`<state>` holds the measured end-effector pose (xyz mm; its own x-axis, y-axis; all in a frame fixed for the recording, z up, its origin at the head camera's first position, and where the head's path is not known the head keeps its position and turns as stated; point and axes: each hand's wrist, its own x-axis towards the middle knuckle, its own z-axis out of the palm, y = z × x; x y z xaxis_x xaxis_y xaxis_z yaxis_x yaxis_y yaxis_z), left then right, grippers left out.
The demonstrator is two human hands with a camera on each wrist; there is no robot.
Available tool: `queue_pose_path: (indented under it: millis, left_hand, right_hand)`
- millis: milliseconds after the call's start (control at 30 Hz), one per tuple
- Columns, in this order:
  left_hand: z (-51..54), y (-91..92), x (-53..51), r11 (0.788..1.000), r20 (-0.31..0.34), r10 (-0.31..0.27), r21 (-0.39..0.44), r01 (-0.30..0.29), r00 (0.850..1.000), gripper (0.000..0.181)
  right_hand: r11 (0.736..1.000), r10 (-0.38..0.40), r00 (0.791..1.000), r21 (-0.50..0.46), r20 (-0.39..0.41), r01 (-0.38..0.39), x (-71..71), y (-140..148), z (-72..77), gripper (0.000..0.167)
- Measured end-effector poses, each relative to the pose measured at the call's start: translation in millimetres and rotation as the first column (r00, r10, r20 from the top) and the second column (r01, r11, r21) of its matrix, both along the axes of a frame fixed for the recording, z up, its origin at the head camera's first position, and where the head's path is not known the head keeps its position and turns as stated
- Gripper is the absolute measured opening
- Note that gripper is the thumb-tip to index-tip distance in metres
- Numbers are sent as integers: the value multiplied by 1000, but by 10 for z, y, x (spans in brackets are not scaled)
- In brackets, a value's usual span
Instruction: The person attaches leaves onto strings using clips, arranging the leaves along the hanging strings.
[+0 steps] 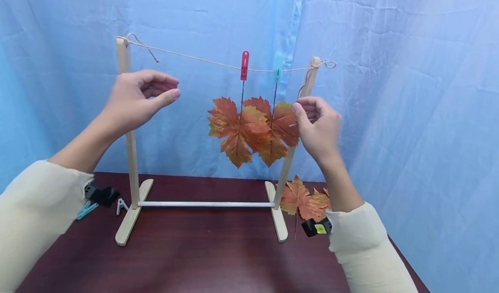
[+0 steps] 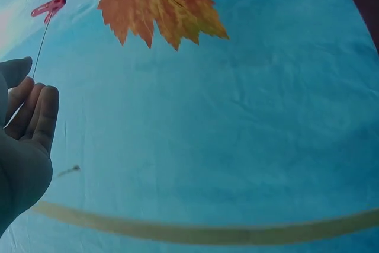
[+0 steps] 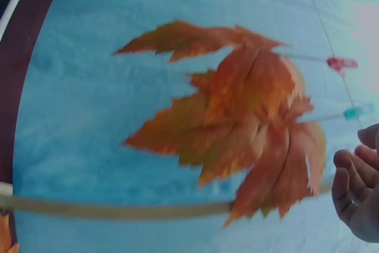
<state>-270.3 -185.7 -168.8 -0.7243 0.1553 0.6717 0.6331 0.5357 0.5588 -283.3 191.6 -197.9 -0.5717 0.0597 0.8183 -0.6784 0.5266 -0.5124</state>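
Observation:
Two orange leaves hang by their stems from a string, the left leaf under a red clothespin, the other leaf under a teal clothespin. They overlap. My left hand is in the air near the left post, fingers loosely bent and holding nothing. At the edge of the right leaf is my right hand, thumb near the fingertips; nothing shows gripped. In the right wrist view that hand has parted fingers beside the string, below the teal clothespin.
A wooden stand, with left post, right post and white crossbar, stands on the dark red table. More leaves lie by its right foot. A white clothespin and teal clothespins lie at left.

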Motion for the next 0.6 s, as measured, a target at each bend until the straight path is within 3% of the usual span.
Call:
queue_pose_path:
  millis: [300, 467, 600]
  left_hand:
    - [-335, -524, 172, 991, 78, 71, 105, -79, 994, 29]
    - [-601, -813, 197, 983, 85, 112, 137, -123, 990, 27]
    - [-839, -1048, 184, 975, 127, 174, 120, -190, 976, 27]
  right_hand:
    - [993, -122, 992, 13, 29, 121, -3, 386, -205, 22]
    - [985, -170, 984, 32, 59, 168, 14, 596, -326, 24]
    - [977, -204, 974, 75, 96, 197, 26, 755, -457, 27]
